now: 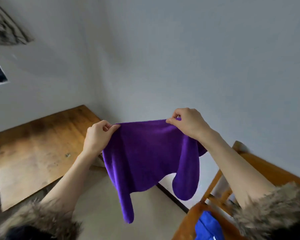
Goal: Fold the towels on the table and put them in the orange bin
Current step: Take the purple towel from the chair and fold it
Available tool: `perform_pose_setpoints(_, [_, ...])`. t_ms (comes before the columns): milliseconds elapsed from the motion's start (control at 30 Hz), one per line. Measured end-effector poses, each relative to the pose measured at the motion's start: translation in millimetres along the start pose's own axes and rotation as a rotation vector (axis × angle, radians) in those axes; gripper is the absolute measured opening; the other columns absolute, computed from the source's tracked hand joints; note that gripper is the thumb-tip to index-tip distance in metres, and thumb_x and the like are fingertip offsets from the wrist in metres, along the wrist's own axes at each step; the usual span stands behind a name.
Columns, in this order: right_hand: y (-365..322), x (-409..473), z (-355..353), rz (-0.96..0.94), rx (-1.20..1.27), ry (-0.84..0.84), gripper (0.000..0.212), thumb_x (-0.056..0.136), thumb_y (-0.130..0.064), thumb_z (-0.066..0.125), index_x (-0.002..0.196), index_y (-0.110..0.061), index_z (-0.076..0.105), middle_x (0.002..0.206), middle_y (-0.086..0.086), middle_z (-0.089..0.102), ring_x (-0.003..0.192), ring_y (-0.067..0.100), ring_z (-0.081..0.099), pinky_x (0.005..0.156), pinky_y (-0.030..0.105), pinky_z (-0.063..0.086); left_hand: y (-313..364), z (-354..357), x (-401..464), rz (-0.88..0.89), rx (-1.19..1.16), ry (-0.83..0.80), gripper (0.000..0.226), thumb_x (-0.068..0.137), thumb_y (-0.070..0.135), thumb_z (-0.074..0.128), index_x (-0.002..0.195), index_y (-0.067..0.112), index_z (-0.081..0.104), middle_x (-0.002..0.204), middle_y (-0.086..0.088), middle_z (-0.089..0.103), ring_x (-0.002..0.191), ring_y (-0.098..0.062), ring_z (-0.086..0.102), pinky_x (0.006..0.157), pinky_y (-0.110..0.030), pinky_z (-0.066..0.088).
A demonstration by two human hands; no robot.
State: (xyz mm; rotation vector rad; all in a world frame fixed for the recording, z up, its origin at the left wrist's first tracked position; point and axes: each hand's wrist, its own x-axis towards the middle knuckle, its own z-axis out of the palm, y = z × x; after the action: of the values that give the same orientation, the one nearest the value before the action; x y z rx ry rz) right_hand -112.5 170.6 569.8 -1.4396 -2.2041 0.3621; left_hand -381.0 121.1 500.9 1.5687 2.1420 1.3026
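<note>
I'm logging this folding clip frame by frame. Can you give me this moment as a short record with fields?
towel: purple towel, held up in the air, hanging loose, unfolded
left hand: left hand pinches one top corner
right hand: right hand pinches the other top corner
table: wooden table, at left
bin: orange bin, lower right, blue cloth inside

Counts taken from where I stood: one purple towel (pixel 145 153), centre frame. Two hands on it, left hand (pixel 97 135) and right hand (pixel 187 123). One wooden table (pixel 38 153) at left. One orange bin (pixel 196 222), lower right, with one blue cloth (pixel 208 226) inside. Two fur-trimmed cuffs (pixel 42 220) along the bottom edge.
</note>
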Motion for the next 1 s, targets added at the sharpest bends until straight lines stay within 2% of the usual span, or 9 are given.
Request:
perform_pose_setpoints(100, [-37,31,48,-0.016,-0.064,-0.161,0.018,0.092,-0.020,0.052,0.095,-0.007,0.064,0.102,0.008,0.063,0.092,0.022,0.053,0.076,0.027,0.038,-54,-46,12,-0.020,0.138,0.000,0.015,0.086,0.033,0.062,0.076,0.024,0.056,0.072,0.007,0.057,0.077,-0.022,0.054,0.069,-0.033,0.044])
perform_pose_setpoints(167, [-61,48,81,-0.042,-0.068,-0.162,0.020,0.093,-0.013,0.047,0.097,-0.002,0.063,0.103,0.012,0.062,0.095,0.025,0.055,0.078,0.029,0.041,-89,-73,16,-0.006,0.233,-0.003,0.006,0.087,0.016,0.060,0.083,0.019,0.057,0.082,0.002,0.054,0.085,-0.025,0.054,0.073,-0.032,0.041])
perform_pose_setpoints(267, [-100,71,129,-0.076,-0.030,-0.082,0.020,0.094,-0.015,0.047,0.094,-0.001,0.062,0.098,0.014,0.063,0.095,0.031,0.055,0.079,0.034,0.042,-139,-111,13,-0.080,0.292,0.036,0.010,0.085,0.002,0.058,0.088,0.011,0.062,0.089,-0.003,0.054,0.087,-0.026,0.053,0.074,-0.030,0.038])
perform_pose_setpoints(367, [-136,94,172,-0.083,0.041,-0.035,0.023,0.094,-0.026,0.050,0.084,-0.008,0.059,0.088,0.012,0.062,0.088,0.031,0.056,0.071,0.033,0.040,-179,-145,9,-0.187,0.295,0.074,0.007,0.085,0.006,0.062,0.089,0.010,0.065,0.090,-0.007,0.060,0.083,-0.025,0.053,0.077,-0.032,0.040])
perform_pose_setpoints(533, [-180,136,233,-0.125,0.035,-0.002,0.048,0.091,-0.048,0.050,0.056,-0.018,0.035,0.063,0.003,0.051,0.065,0.028,0.048,0.058,0.030,0.034,-225,-178,12,-0.320,0.292,0.172,0.003,0.086,0.016,0.063,0.089,0.015,0.064,0.082,0.001,0.059,0.079,-0.022,0.055,0.076,-0.031,0.041])
perform_pose_setpoints(667, [-197,176,272,-0.163,-0.007,0.058,0.058,0.085,-0.060,0.051,0.049,-0.019,0.031,0.046,-0.005,0.039,0.043,0.013,0.036,0.044,0.023,0.019,-259,-192,32,-0.410,0.319,0.231,0.011,0.086,0.029,0.064,0.086,0.018,0.064,0.077,0.003,0.060,0.078,-0.023,0.057,0.074,-0.035,0.046])
perform_pose_setpoints(833, [-204,241,318,-0.208,-0.006,-0.017,0.050,0.087,-0.053,0.054,0.054,-0.017,0.042,0.052,-0.004,0.044,0.049,0.017,0.039,0.046,0.023,0.022,-303,-200,78,-0.526,0.358,0.236,0.015,0.085,0.037,0.064,0.083,0.022,0.064,0.075,0.004,0.059,0.076,-0.023,0.057,0.069,-0.033,0.045])
perform_pose_setpoints(933, [-207,274,341,-0.233,-0.036,-0.143,0.033,0.090,-0.040,0.056,0.077,-0.011,0.063,0.069,0.003,0.053,0.066,0.025,0.047,0.060,0.026,0.033,-326,-199,102,-0.592,0.366,0.143,0.008,0.086,0.025,0.064,0.089,0.019,0.066,0.083,-0.001,0.061,0.080,-0.023,0.055,0.074,-0.031,0.043])
perform_pose_setpoints(1000, [-206,293,359,-0.216,-0.011,-0.215,0.023,0.090,-0.030,0.058,0.085,-0.010,0.067,0.079,0.008,0.061,0.074,0.028,0.053,0.064,0.025,0.035,-342,-198,111,-0.635,0.365,0.085,0.003,0.086,0.020,0.064,0.088,0.020,0.066,0.087,-0.003,0.062,0.082,-0.022,0.055,0.074,-0.028,0.039])
